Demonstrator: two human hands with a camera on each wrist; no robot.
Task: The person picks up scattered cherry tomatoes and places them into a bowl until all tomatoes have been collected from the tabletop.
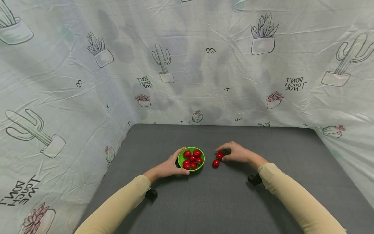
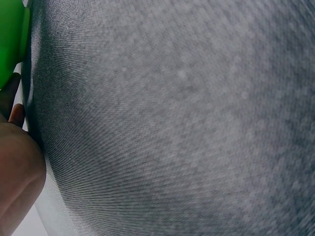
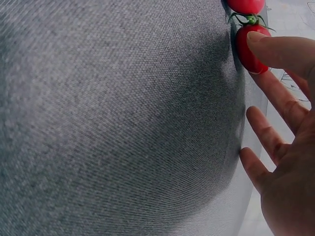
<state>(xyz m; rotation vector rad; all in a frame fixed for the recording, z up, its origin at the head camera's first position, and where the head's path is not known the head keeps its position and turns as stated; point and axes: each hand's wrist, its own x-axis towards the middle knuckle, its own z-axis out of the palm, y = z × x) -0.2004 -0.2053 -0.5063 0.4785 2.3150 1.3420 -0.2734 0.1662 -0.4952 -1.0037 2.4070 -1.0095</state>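
Observation:
A green bowl (image 1: 179,158) with several red cherry tomatoes (image 1: 193,158) inside sits on the grey table. My left hand (image 1: 168,166) holds it from the left, thumb at the near side and fingers round the far side. In the left wrist view, part of the bowl (image 2: 11,42) shows at the upper left edge. Right of the bowl, my right hand (image 1: 237,152) pinches a cherry tomato (image 3: 252,49) with green sepals between thumb and index finger, the other fingers spread. Another cherry tomato (image 1: 216,163) lies just in front of it, close to its stem end.
The dark grey cloth-covered table (image 1: 198,201) runs back to a pale curtain (image 1: 187,65) printed with potted cacti, which also hangs along both sides. A black wrist device (image 1: 151,195) is on the left wrist and another black device (image 1: 255,179) on the right.

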